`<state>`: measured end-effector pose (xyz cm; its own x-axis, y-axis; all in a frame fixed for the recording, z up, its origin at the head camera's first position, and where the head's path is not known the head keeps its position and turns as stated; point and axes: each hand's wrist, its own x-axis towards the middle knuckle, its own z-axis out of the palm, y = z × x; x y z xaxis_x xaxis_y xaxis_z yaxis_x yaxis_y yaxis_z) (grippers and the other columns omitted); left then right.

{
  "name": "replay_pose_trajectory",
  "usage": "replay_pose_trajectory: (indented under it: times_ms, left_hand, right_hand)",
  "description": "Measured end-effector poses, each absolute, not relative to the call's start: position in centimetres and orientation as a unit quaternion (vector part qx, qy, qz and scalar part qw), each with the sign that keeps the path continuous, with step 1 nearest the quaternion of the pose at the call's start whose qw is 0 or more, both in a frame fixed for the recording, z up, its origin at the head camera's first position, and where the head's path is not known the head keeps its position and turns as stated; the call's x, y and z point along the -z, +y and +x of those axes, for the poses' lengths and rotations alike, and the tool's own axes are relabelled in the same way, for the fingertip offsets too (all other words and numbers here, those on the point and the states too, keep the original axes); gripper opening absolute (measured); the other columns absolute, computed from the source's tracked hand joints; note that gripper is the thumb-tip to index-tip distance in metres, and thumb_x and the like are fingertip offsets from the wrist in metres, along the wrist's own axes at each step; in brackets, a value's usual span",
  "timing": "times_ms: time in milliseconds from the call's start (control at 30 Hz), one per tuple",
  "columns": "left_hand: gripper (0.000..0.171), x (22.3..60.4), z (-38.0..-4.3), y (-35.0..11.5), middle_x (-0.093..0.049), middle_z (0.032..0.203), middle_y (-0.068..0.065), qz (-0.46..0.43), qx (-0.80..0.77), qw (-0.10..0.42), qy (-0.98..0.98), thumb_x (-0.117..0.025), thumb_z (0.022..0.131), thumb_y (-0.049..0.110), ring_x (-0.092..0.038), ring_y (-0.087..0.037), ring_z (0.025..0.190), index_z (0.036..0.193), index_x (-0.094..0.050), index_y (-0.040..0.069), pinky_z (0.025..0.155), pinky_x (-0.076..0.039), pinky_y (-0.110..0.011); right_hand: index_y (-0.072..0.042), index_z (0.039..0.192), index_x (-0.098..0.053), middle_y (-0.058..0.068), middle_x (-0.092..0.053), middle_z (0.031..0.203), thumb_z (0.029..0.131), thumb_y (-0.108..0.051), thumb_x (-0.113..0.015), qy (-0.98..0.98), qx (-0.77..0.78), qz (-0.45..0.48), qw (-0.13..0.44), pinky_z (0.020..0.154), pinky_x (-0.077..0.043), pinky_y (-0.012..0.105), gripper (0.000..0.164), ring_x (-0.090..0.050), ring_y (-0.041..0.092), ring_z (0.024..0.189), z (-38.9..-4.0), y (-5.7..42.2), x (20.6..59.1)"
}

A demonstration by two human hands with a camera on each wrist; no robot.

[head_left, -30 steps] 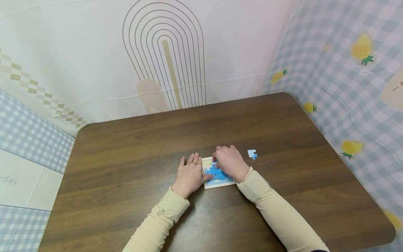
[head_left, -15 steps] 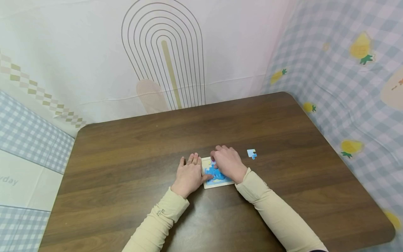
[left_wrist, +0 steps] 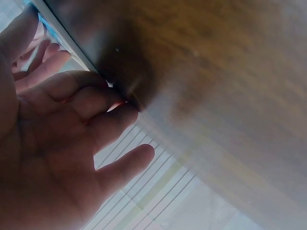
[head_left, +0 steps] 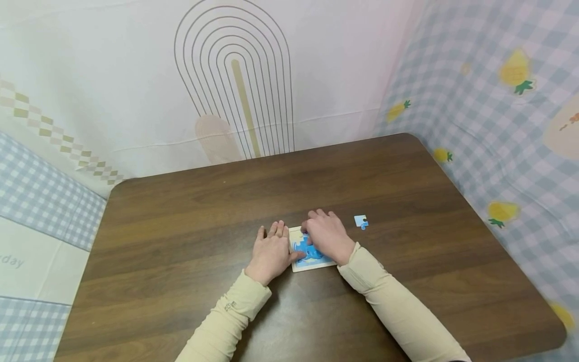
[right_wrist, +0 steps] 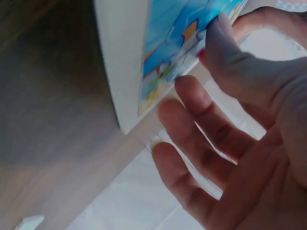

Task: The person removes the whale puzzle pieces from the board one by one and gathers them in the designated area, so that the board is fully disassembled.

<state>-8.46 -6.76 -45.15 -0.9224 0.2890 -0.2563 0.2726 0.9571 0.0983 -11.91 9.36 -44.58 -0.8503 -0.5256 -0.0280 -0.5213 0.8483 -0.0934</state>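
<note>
A small jigsaw puzzle (head_left: 312, 254) with a blue picture lies in a pale frame (head_left: 294, 266) on the brown table. My left hand (head_left: 270, 254) rests along its left side, fingers extended and thumb over the picture. In the left wrist view, those fingers (left_wrist: 115, 124) lie beside the frame's edge. My right hand (head_left: 329, 234) is over the puzzle's upper right. In the right wrist view its thumb (right_wrist: 225, 43) and forefinger pinch a puzzle piece (right_wrist: 189, 48) at the picture, largely hidden by the thumb; the other fingers are loosely bent.
One loose puzzle piece (head_left: 361, 221), light blue with a notch, lies on the table (head_left: 407, 261) to the right of the frame. A patterned cloth (head_left: 334, 60) hangs behind the table's far edge, and a checked one (head_left: 479, 125) on the right.
My right hand has shifted slightly left over the puzzle, covering more of its top edge. The left hand and the loose piece stay in place; the head view shifts a little.
</note>
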Motion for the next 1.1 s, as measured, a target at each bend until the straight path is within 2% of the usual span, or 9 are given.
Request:
replay_pose_trajectory:
  times_ms: [300,600,900,1100]
  left_hand:
    - [0.089,45.26,-8.45,-6.85,-0.034,0.153,-0.015,0.141,-0.030,0.134,0.980,-0.053,0.089,0.065,-0.029,-0.027,0.143,0.147,-0.038,0.001,0.113,-0.020,-0.055]
    - [0.089,45.12,-8.54,-6.93,-0.035,0.152,-0.016,0.143,-0.030,0.130,0.981,-0.053,0.088,0.066,-0.030,-0.027,0.143,0.147,-0.039,0.001,0.113,-0.021,-0.055]
    - [0.089,45.09,-8.28,-6.74,-0.035,0.152,-0.016,0.144,-0.039,0.135,0.980,-0.054,0.088,0.065,-0.030,-0.027,0.142,0.147,-0.039,0.000,0.113,-0.021,-0.055]
    - [0.089,45.09,-8.44,-6.77,-0.035,0.152,-0.016,0.140,-0.039,0.132,0.981,-0.055,0.088,0.065,-0.030,-0.027,0.143,0.147,-0.039,0.000,0.113,-0.021,-0.056]
  right_hand:
    - [-0.016,0.090,-0.070,0.002,-0.058,0.088,0.080,-0.013,-0.080,0.961,0.074,-0.265,0.040,0.077,-0.048,0.040,0.015,-0.051,0.023,0.087,-12.15,9.01,44.76]
    - [-0.017,0.100,-0.074,0.000,-0.059,0.094,0.081,-0.016,-0.079,0.958,0.087,-0.260,0.079,0.081,-0.047,0.042,0.020,-0.053,0.021,0.089,-12.27,9.22,44.37]
    - [-0.018,0.100,-0.072,-0.001,-0.055,0.089,0.081,-0.014,-0.080,0.957,0.090,-0.258,0.094,0.066,-0.050,0.034,0.021,-0.052,0.017,0.079,-12.36,9.29,44.44]
    - [-0.017,0.100,-0.069,-0.001,-0.052,0.087,0.080,-0.014,-0.080,0.958,0.101,-0.253,0.092,0.064,-0.049,0.033,0.023,-0.050,0.018,0.080,-12.51,9.16,44.58]
